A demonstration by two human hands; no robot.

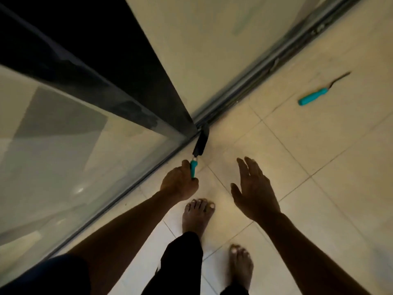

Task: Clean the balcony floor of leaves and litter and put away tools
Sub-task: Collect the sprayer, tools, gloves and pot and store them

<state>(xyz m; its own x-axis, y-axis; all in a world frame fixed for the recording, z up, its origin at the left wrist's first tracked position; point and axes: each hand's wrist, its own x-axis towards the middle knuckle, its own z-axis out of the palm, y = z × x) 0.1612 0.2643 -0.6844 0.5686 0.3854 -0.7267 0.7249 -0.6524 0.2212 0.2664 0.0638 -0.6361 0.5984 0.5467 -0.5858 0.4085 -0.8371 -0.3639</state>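
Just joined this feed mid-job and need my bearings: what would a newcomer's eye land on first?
The left hand grips a teal-handled hand tool with a black blade, its tip poked into the corner where the dark door frame meets the metal sliding track. A second teal-handled tool with a thin metal tip lies on the beige tiled floor to the right, near the track. The right hand hovers open over the tiles.
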